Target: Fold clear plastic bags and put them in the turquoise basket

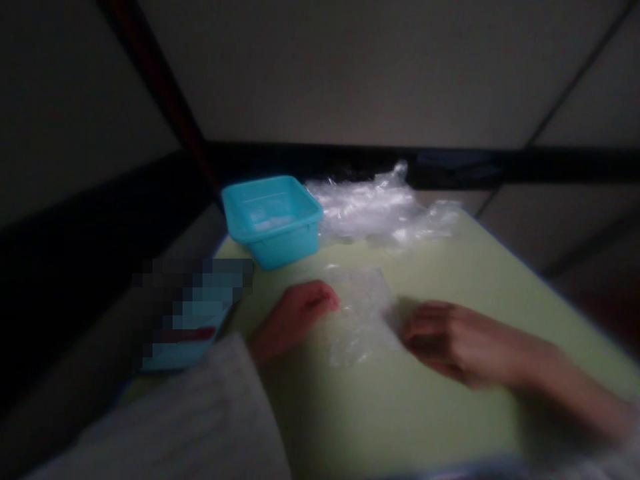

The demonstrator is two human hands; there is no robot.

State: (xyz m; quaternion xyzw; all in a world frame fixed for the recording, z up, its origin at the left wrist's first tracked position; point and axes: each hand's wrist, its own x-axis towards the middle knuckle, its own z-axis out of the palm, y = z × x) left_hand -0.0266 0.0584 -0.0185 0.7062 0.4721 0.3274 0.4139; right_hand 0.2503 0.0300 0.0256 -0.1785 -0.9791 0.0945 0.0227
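Note:
A clear plastic bag [361,313] lies on the yellow-green table between my two hands. My left hand [307,303] is closed at the bag's left edge, with its fingertips pinched on the plastic. On the other side, my right hand [450,340] is close to the bag's right edge, its fingers curled together and slightly blurred. Whatever those right fingers hold, if anything, is hidden from view.
A turquoise plastic basin [285,243] with something whitish inside stands at the table's back left. Beside it is a heap of crumpled clear plastic [370,207]. A pixelated flat object [200,320] lies along the left edge of the table [400,427].

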